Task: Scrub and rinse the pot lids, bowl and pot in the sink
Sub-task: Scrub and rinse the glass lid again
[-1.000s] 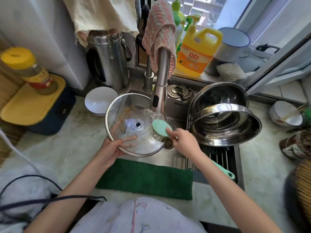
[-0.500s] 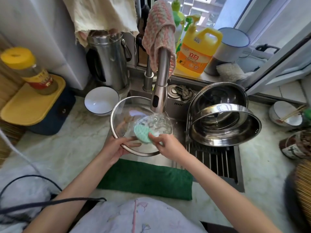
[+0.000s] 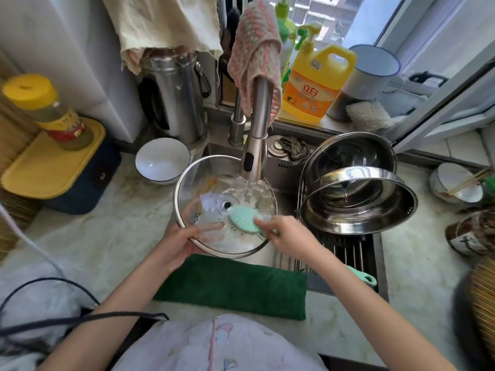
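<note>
A glass pot lid (image 3: 187, 180) with a steel rim and orange residue is held tilted over the sink under the running faucet (image 3: 254, 145). My left hand (image 3: 179, 242) grips its lower left rim, fingers showing through the glass. My right hand (image 3: 284, 234) presses a mint-green scrubber (image 3: 242, 219) on the lid's inner face near the centre knob. At the right, a steel bowl (image 3: 361, 212) leans on the drying rack (image 3: 345, 250), with another steel-rimmed lid (image 3: 351, 156) standing behind it. A white bowl (image 3: 162, 160) sits on the counter left of the sink.
A green towel (image 3: 233, 285) lies along the sink's front edge. A steel kettle (image 3: 174, 97), yellow detergent jug (image 3: 316, 84) and enamel mug (image 3: 369, 73) stand behind. A jar (image 3: 45, 108) on a yellow-lidded box is at the left. Used bowls with chopsticks (image 3: 458, 186) sit at the right.
Water has started flowing onto the lid. The lid shifted right and up under the stream, and my right hand swept the scrubber left, then back toward the lid's centre.
</note>
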### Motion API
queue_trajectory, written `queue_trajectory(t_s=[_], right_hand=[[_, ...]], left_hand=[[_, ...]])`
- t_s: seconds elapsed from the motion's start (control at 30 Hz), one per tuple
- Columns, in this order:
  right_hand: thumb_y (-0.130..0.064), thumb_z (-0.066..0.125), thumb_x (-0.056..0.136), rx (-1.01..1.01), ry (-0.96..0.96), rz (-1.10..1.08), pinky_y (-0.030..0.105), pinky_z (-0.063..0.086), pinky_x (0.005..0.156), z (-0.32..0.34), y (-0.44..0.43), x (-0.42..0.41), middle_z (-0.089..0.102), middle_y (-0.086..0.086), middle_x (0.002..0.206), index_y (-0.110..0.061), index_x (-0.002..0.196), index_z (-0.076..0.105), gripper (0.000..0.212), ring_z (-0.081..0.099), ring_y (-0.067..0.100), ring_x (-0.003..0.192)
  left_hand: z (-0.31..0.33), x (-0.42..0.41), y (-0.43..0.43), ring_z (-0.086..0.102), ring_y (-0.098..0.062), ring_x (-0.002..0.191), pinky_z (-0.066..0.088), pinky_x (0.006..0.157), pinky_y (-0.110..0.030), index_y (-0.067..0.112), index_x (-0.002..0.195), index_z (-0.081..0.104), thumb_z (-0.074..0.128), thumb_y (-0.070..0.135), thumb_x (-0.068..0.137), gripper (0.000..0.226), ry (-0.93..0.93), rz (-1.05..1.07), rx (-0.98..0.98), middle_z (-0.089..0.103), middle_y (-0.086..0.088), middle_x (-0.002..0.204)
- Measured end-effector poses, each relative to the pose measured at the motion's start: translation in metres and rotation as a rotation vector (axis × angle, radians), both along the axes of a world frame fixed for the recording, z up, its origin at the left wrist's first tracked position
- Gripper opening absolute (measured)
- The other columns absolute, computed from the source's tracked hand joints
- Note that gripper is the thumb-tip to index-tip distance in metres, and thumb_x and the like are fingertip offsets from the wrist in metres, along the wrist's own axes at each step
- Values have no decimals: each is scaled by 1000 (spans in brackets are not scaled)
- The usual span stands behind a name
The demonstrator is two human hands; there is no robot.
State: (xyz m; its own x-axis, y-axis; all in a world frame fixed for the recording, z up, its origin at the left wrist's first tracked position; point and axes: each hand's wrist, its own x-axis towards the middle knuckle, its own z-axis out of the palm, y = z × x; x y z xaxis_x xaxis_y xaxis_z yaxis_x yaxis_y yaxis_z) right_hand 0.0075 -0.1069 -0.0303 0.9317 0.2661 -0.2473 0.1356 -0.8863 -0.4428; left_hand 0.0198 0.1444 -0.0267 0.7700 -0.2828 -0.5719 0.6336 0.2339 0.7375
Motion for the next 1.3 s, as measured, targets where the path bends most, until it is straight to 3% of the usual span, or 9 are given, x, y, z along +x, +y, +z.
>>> queue_trajectory(t_s=[0.1, 0.2, 0.33, 0.43, 0.6, 0.83, 0.97, 1.1, 1.3], right_hand=[[-23, 46, 98, -46, -93, -245, 40, 49, 64, -5, 8, 27, 62, 9, 90, -30, 131, 57, 35, 61, 31, 76], [-12, 50, 94, 149, -108, -61, 40, 48, 68, -1, 41, 29, 63, 11, 88, -22, 133, 56, 41, 60, 30, 76], [-8, 49, 94, 102, -55, 309, 25, 34, 59, 8, 30, 17, 54, 3, 82, -24, 139, 48, 48, 49, 18, 66], [-9, 48, 93, -32, -180, 129, 36, 45, 58, 1, 13, 36, 57, 4, 86, -24, 139, 49, 49, 56, 24, 71], [-7, 49, 93, 144, -134, 210, 37, 42, 56, 2, 54, 35, 58, 7, 85, -22, 137, 51, 47, 55, 24, 67], [-18, 42, 95, -298, -160, -191, 33, 35, 60, -8, 20, 49, 58, 10, 106, -30, 142, 41, 48, 62, 35, 85], [-25, 39, 101, -149, 35, -70, 39, 50, 59, -8, 9, 16, 63, 9, 84, -24, 130, 57, 35, 61, 29, 70], [-18, 42, 100, -40, -38, 170, 32, 32, 55, -7, 45, 8, 52, 3, 85, -30, 139, 47, 42, 52, 23, 68], [-25, 41, 99, -239, -48, -181, 35, 44, 65, -14, 11, 38, 61, 9, 103, -31, 139, 48, 41, 62, 29, 84]], left_hand=[[6, 1, -5, 72, -27, 67, 56, 47, -35, 28, 142, 34, 44, -14, 81, 75, 8, -39, 12, 72, -17, 97], [7, 3, -12, 71, -25, 61, 58, 49, -39, 16, 132, 40, 29, -19, 84, 60, 35, -69, 5, 73, -13, 77], [7, -1, -5, 70, -39, 82, 56, 65, -52, 12, 136, 43, 48, -9, 68, 71, 56, -66, -49, 69, -21, 106], [6, -2, -1, 72, -32, 79, 58, 62, -45, 34, 129, 44, 61, -7, 63, 80, 27, -125, -21, 70, -20, 104], [5, -2, -3, 71, -35, 78, 59, 63, -46, 13, 135, 42, 38, -14, 84, 58, 56, -164, -20, 72, -20, 95], [0, -8, 3, 71, -27, 62, 59, 55, -37, 22, 136, 39, 42, -14, 79, 67, 85, -69, -33, 72, -14, 74], [-6, -9, 10, 72, -32, 67, 58, 53, -39, 17, 141, 36, 42, -14, 78, 70, 129, -21, -51, 73, -18, 89], [0, -8, 3, 72, -31, 69, 58, 54, -38, 25, 132, 45, 63, -7, 68, 74, 66, -96, 49, 72, -19, 99], [6, -4, 9, 72, -31, 72, 59, 64, -41, 32, 137, 37, 83, 11, 44, 106, 73, -127, 74, 70, -20, 106]])
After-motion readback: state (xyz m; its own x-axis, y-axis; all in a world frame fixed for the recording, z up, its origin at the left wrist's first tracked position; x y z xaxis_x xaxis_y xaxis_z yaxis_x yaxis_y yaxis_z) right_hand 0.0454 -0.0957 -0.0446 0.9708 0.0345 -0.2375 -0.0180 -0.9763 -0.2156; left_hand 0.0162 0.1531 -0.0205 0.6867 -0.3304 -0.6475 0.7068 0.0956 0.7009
